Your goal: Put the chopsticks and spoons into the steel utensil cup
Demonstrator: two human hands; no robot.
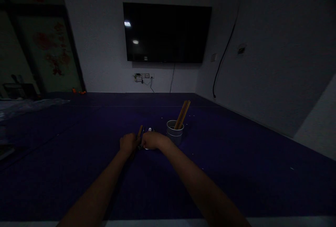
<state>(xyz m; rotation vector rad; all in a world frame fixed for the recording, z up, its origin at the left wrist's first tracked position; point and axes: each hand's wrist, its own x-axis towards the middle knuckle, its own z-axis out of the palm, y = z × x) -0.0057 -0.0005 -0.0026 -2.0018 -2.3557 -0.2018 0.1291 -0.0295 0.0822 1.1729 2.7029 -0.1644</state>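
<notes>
My left hand (pixel 128 143) is closed around slim wooden chopsticks (pixel 140 130), whose upper ends stick out above the fingers. Close beside it, my right hand (pixel 152 139) has its fingers curled down, hiding whatever they grip. A small white-topped object (pixel 149 129) and some dark, shiny pieces show just beyond the right knuckles, too dim to name. To the right of that hand stands a grey cylindrical cup (pixel 175 134). More wooden chopsticks (pixel 183 114) lean in it toward the right.
Both arms reach over a dark purple-blue surface (pixel 236 171) with small white specks on it. Clear plastic sheeting (pixel 39 105) lies at the left. A television (pixel 168 32) hangs on the far wall, above sockets (pixel 145 75) and cables. The room is dim.
</notes>
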